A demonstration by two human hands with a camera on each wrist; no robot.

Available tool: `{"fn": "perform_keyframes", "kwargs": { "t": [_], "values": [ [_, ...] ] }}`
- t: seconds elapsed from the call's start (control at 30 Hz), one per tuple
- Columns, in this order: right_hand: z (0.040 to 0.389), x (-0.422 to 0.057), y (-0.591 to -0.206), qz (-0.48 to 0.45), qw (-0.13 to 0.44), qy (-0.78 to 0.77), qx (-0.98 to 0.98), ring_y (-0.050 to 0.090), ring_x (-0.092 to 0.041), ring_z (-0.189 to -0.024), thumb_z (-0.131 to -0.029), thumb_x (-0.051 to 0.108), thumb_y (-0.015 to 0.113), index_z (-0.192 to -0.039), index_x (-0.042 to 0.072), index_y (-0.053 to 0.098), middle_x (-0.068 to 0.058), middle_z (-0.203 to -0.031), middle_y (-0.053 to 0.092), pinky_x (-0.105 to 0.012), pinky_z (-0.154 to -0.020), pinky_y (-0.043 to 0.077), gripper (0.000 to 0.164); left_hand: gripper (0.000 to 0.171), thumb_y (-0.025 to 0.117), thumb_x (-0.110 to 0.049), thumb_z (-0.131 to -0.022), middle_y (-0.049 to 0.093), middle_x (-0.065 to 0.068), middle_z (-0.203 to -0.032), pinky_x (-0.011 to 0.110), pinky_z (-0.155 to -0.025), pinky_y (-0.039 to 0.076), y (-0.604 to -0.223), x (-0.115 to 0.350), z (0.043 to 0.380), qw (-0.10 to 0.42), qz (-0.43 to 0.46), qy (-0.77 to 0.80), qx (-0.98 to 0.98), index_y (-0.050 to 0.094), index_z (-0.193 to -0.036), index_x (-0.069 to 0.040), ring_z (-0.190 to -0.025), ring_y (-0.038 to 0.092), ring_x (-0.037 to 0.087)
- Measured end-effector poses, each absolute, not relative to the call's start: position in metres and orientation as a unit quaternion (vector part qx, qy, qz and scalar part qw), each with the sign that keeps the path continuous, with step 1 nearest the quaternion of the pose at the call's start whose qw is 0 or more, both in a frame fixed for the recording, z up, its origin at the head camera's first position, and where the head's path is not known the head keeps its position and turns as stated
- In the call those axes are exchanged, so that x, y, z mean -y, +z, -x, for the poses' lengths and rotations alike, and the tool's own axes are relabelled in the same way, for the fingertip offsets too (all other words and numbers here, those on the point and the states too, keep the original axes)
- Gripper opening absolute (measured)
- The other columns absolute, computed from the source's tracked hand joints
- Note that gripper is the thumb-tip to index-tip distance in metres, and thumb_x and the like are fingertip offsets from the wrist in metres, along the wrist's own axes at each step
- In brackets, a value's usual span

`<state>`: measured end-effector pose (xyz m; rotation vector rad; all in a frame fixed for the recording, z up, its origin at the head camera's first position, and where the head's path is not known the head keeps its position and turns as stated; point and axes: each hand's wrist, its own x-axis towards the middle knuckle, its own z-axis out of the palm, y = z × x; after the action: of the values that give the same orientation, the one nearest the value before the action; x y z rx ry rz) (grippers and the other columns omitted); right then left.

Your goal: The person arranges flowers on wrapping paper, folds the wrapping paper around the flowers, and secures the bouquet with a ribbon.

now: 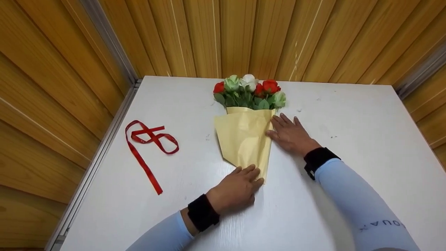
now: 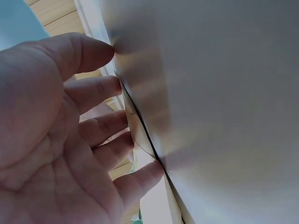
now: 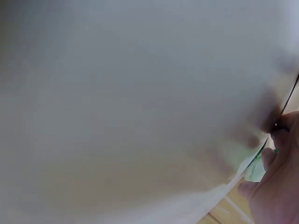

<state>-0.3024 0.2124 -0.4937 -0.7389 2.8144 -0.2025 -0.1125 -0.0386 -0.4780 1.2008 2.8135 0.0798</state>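
A bouquet of red, white and pale green roses [image 1: 248,83] lies on the table, its blooms pointing to the back. Cream wrapping paper [image 1: 240,129] covers the stems, folded over along its right side, with a loose corner spreading left. My left hand [image 1: 237,190] rests its fingertips on the narrow bottom end of the paper; the left wrist view shows the fingers [image 2: 105,123] spread and slightly bent against it. My right hand [image 1: 292,134], fingers extended, touches the paper's right edge just below the blooms. In the right wrist view only part of the right hand [image 3: 280,172] shows.
A red ribbon [image 1: 143,162] lies loosely looped on the white table [image 1: 348,139], left of the bouquet. Wood-patterned panels [image 1: 233,38] stand behind the table's back edge and along the left side, beside a metal frame rail [image 1: 94,158].
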Motion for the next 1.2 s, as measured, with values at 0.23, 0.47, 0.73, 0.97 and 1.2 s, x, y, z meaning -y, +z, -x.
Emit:
{"fn": "perform_keyframes", "kwargs": {
  "t": [0.23, 0.47, 0.73, 0.97, 1.2],
  "values": [
    [0.328, -0.212, -0.486, 0.206, 0.105, -0.076, -0.97, 0.01, -0.047, -0.161, -0.113, 0.057, 0.024, -0.168, 0.006, 0.024, -0.02, -0.174, 0.021, -0.076, -0.123, 0.004, 0.075, 0.05, 0.056, -0.028, -0.107, 0.047, 0.009, -0.164, 0.046, -0.12, 0.042, -0.48, 0.037, 0.113, 0.043, -0.392, 0.01, -0.919, 0.054, -0.155, -0.018, -0.155, 0.039, 0.026],
    [0.323, -0.207, -0.48, 0.184, 0.099, -0.043, -0.977, 0.017, -0.051, -0.159, -0.115, 0.052, 0.023, -0.166, 0.0, 0.027, -0.025, -0.173, 0.022, -0.077, -0.122, 0.011, 0.073, 0.051, 0.054, -0.028, -0.107, 0.044, 0.01, -0.165, 0.047, -0.122, 0.04, -0.482, 0.035, 0.111, 0.049, -0.394, 0.014, -0.918, 0.052, -0.157, -0.016, -0.157, 0.037, 0.026],
    [0.272, -0.197, -0.496, 0.283, 0.032, -0.017, -0.959, 0.035, -0.048, -0.153, -0.114, 0.035, 0.041, -0.157, -0.009, 0.038, -0.029, -0.164, 0.038, -0.067, -0.123, 0.026, 0.062, 0.055, 0.05, -0.028, -0.107, 0.039, 0.011, -0.168, 0.048, -0.125, 0.035, -0.482, 0.041, 0.11, 0.065, -0.378, 0.025, -0.923, 0.047, -0.16, -0.015, -0.159, 0.031, 0.028],
    [0.209, -0.199, -0.503, 0.345, 0.036, -0.084, -0.934, 0.04, -0.043, -0.152, -0.109, 0.04, 0.055, -0.152, -0.01, 0.047, -0.026, -0.16, 0.046, -0.06, -0.126, 0.026, 0.066, 0.056, 0.049, -0.028, -0.108, 0.036, 0.014, -0.17, 0.05, -0.127, 0.031, -0.483, 0.044, 0.112, 0.081, -0.373, 0.048, -0.923, 0.044, -0.161, -0.014, -0.161, 0.028, 0.029],
    [0.185, -0.202, -0.505, 0.343, 0.067, -0.185, -0.919, 0.039, -0.042, -0.152, -0.089, 0.051, 0.081, -0.15, -0.007, 0.051, -0.024, -0.16, 0.045, -0.058, -0.127, 0.025, 0.089, 0.058, 0.054, -0.025, -0.106, 0.036, 0.015, -0.169, 0.051, -0.128, 0.028, -0.485, 0.049, 0.114, 0.094, -0.376, 0.086, -0.918, 0.043, -0.162, -0.018, -0.161, 0.026, 0.029]
  ]
}}
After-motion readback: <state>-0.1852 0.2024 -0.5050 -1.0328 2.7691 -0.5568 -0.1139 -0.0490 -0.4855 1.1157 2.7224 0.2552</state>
